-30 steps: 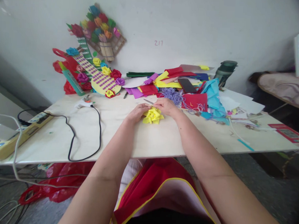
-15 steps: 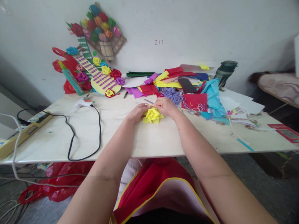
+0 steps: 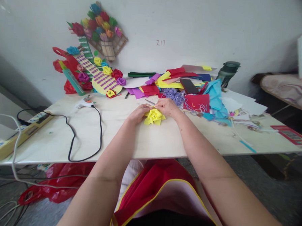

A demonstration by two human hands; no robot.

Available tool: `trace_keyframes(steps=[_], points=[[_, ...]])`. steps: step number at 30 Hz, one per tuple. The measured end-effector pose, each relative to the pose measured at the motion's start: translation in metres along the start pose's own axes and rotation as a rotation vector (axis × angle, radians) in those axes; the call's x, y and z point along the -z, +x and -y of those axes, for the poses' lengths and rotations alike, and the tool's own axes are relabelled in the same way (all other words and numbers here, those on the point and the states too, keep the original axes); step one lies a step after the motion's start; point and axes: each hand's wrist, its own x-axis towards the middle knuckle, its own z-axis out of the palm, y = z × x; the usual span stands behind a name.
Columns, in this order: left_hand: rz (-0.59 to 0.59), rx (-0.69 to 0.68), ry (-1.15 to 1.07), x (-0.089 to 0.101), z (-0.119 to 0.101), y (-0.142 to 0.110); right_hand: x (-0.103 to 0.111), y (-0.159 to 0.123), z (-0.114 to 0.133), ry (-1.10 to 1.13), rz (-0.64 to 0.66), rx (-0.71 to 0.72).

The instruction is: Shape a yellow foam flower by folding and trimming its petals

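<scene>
The left hand [image 3: 139, 114] and right hand [image 3: 168, 107] are pinching the yellow rose [image 3: 154, 117] at its twelve o'clock, maybe shaping it; next is needing steady holding.

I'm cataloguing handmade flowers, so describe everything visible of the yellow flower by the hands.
The yellow flower is bright, with folded, overlapping petals bunched at the centre and looser ones flaring outward; it looks like paper or thin fabric. Its open face points towards the wearer. Whether it rests on the table is unclear. The left hand and right hand meet at its far side, their exact grip hidden.
</scene>
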Motion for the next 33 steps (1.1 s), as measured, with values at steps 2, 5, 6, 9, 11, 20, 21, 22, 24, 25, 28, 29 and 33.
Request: trace_keyframes(steps=[2,5,6,9,11,20,21,22,24,25,28,29,33], points=[[-0.002,0.004,0.001,0.0,0.0008,0.0005,-0.0014,0.0012,-0.0018,0.057,0.001,-0.038],[-0.01,0.008,0.0,0.0001,0.0017,0.0012,-0.0022,0.0023,-0.003,0.118,-0.001,-0.091],[-0.011,0.007,-0.002,0.0,0.0017,0.0012,-0.0021,0.0023,-0.0029,0.128,-0.006,-0.108],[-0.016,0.001,-0.01,-0.001,0.001,0.0005,-0.001,0.0022,-0.001,0.152,-0.015,-0.158],[-0.024,0.004,-0.01,-0.0019,0.0003,-0.0002,-0.0001,0.0023,0.0005,0.166,-0.014,-0.194],[-0.046,0.01,0.004,-0.0032,-0.0003,-0.0005,-0.002,0.004,0.0011,0.207,-0.023,-0.299],[-0.045,0.008,0.003,-0.0031,0.0001,-0.0001,-0.0029,0.0042,0.0009,0.204,-0.027,-0.302],[-0.047,0.004,-0.001,-0.0029,0.0008,0.0003,-0.0039,0.0044,0.0007,0.202,-0.031,-0.304],[-0.05,-0.001,-0.001,-0.0025,0.0022,0.0013,-0.0057,0.0049,0.0003,0.198,-0.041,-0.306],[-0.051,0.0,0.004,-0.0022,0.003,0.0018,-0.0065,0.0051,0.0001,0.199,-0.045,-0.305],[-0.053,0.005,0.026,-0.0012,0.0045,0.0028,-0.008,0.0055,-0.0006,0.208,-0.052,-0.296],[-0.052,0.005,0.034,-0.0009,0.0046,0.0028,-0.0083,0.0056,-0.0008,0.213,-0.052,-0.291],[-0.059,0.005,0.083,-0.0011,0.0029,0.0021,-0.0094,0.0054,-0.0012,0.227,-0.047,-0.288]])
